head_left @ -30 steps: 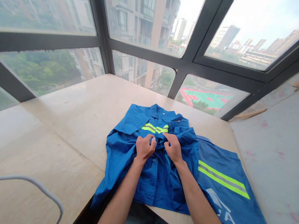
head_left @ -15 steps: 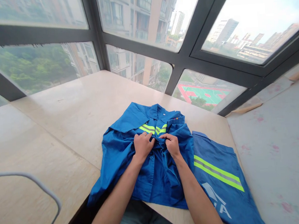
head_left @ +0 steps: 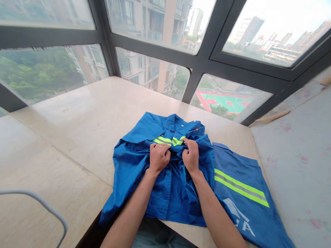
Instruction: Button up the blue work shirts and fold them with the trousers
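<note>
A blue work jacket with yellow-green and grey reflective strips lies front up before me, its collar toward the window. My left hand is closed on the front of the jacket, just below the left part of the chest strip. On the other side of the front opening, my right hand pinches the cloth at the right part of the strip. Fabric bunches up between the two hands. A button shows on the front below them. The fingertips are partly hidden in the folds.
Beside the jacket on the right lies a second blue garment with a reflective band and white lettering. A white cable curves over the pale stone ledge at left. Dark window frames rise behind; a papered wall stands at right.
My right hand has shifted slightly up and away from my left, its fingers now at the reflective strip. My left hand stays nearly in place on the jacket front.
</note>
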### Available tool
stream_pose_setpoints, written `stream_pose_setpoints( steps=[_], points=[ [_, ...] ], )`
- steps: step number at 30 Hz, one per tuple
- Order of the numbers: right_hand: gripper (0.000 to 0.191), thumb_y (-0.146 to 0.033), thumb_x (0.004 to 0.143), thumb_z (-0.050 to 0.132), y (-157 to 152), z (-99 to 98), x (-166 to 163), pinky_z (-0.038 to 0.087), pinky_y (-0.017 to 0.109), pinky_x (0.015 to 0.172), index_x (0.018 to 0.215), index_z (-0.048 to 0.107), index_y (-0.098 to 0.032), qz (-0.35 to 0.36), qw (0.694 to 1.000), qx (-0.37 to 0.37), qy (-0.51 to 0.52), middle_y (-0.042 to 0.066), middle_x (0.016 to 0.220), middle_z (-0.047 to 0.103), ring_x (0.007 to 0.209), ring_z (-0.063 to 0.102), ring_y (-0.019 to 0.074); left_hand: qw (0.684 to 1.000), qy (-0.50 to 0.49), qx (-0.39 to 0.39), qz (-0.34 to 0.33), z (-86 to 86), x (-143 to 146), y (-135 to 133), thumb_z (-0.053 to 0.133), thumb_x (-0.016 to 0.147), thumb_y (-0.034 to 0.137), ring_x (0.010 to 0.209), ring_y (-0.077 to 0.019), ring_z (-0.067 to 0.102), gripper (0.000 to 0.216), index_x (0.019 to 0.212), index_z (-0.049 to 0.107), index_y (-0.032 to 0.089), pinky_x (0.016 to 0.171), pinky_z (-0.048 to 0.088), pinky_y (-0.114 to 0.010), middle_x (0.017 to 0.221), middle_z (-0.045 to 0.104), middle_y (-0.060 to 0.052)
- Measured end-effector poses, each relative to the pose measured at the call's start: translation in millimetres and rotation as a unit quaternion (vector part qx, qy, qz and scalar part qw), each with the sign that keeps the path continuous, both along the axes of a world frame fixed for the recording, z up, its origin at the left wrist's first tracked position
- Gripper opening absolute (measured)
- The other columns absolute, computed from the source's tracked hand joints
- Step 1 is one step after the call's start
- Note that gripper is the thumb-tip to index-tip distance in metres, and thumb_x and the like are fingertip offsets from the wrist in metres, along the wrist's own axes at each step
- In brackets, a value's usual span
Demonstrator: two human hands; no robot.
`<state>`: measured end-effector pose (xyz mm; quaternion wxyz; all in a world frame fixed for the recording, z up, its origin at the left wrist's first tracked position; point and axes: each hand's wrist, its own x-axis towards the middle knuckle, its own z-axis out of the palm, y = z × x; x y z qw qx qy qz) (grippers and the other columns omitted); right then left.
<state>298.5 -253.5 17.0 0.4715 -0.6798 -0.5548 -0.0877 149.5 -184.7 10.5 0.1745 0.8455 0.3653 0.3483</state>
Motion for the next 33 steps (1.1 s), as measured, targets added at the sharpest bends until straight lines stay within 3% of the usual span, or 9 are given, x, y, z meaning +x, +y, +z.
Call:
stream_pose_setpoints(
  steps=[4, 7, 9, 13, 17, 21, 25, 33],
  points=[
    [0.052, -0.002, 0.089, 0.038, -1.5, 10.3, -1.4, 0.041, 0.043, 0.100, 0.118, 0.070, -0.032, 0.067, 0.990, -0.049, -0.111, 0.007, 0.122, 0.065, 0.118, 0.054, 0.0235, 1.000, 0.018, 0.017, 0.001, 2.6, -0.5, -0.7, 0.053, 0.087, 0.021, 0.096, -0.0216, 0.063, 0.021, 0.098, 0.071, 0.024, 0.088, 0.033, -0.040, 0.098, 0.074, -0.005],
    [0.051, -0.003, 0.088, 0.043, -0.6, 17.5, -2.4, 0.044, 0.040, 0.098, 0.117, 0.071, -0.035, 0.176, 0.970, -0.099, -0.133, 0.003, 0.118, 0.070, 0.114, 0.059, 0.0211, 0.999, 0.038, 0.001, 0.007, 3.8, -0.9, -0.7, 0.054, 0.089, 0.030, 0.089, -0.0212, 0.061, 0.019, 0.088, 0.071, 0.023, 0.086, 0.033, -0.040, 0.089, 0.073, -0.005],
    [0.052, -0.002, 0.085, 0.044, -0.3, 22.0, -1.9, 0.047, 0.039, 0.094, 0.116, 0.072, -0.033, 0.212, 0.963, -0.117, -0.118, 0.003, 0.116, 0.072, 0.109, 0.063, 0.0207, 0.999, 0.038, -0.010, 0.006, 4.0, -1.2, 0.2, 0.053, 0.091, 0.032, 0.088, -0.0204, 0.060, 0.022, 0.085, 0.072, 0.023, 0.086, 0.033, -0.040, 0.089, 0.072, -0.006],
    [0.048, -0.007, 0.079, 0.050, -5.2, 33.4, -0.7, 0.051, 0.038, 0.094, 0.117, 0.072, -0.028, 0.189, 0.964, -0.166, -0.083, 0.004, 0.118, 0.071, 0.108, 0.066, 0.0233, 1.000, 0.019, -0.022, -0.004, 3.4, -1.3, 2.4, 0.051, 0.095, 0.035, 0.090, -0.0202, 0.061, 0.026, 0.095, 0.075, 0.026, 0.087, 0.032, -0.040, 0.093, 0.073, -0.005],
    [0.032, -0.030, 0.085, 0.064, -11.8, 43.9, -4.1, 0.052, 0.037, 0.092, 0.116, 0.070, -0.026, 0.170, 0.955, -0.222, -0.096, 0.006, 0.116, 0.072, 0.105, 0.067, 0.0254, 1.000, 0.011, -0.027, 0.004, 2.1, -0.2, 3.1, 0.052, 0.095, 0.034, 0.089, -0.0208, 0.062, 0.025, 0.096, 0.076, 0.028, 0.086, 0.034, -0.040, 0.091, 0.074, -0.004],
    [0.031, -0.047, 0.081, 0.073, -9.3, 42.1, -10.5, 0.052, 0.033, 0.081, 0.101, 0.073, -0.023, 0.123, 0.958, -0.231, -0.121, 0.009, 0.101, 0.075, 0.093, 0.069, 0.0264, 0.999, 0.012, -0.032, 0.013, 1.2, 0.7, 4.0, 0.055, 0.094, 0.034, 0.091, -0.0216, 0.063, 0.023, 0.090, 0.076, 0.026, 0.086, 0.036, -0.040, 0.092, 0.075, -0.004],
    [0.020, -0.043, 0.086, 0.068, -2.7, 29.6, -12.8, 0.049, 0.032, 0.073, 0.087, 0.073, -0.024, 0.069, 0.969, -0.211, -0.109, 0.008, 0.091, 0.074, 0.085, 0.068, 0.0254, 0.998, 0.009, -0.055, 0.016, -0.6, 0.8, 7.9, 0.054, 0.094, 0.031, 0.091, -0.0219, 0.065, 0.022, 0.090, 0.075, 0.025, 0.084, 0.038, -0.038, 0.093, 0.076, -0.004],
    [0.023, -0.026, 0.091, 0.053, 1.6, 9.3, -10.1, 0.050, 0.036, 0.084, 0.096, 0.075, -0.024, 0.058, 0.986, -0.152, -0.023, 0.007, 0.098, 0.075, 0.092, 0.067, 0.0247, 0.997, -0.022, -0.073, -0.006, -3.7, 0.7, 13.1, 0.054, 0.093, 0.027, 0.093, -0.0215, 0.068, 0.022, 0.097, 0.075, 0.026, 0.085, 0.043, -0.037, 0.098, 0.077, -0.003]
  ],
)
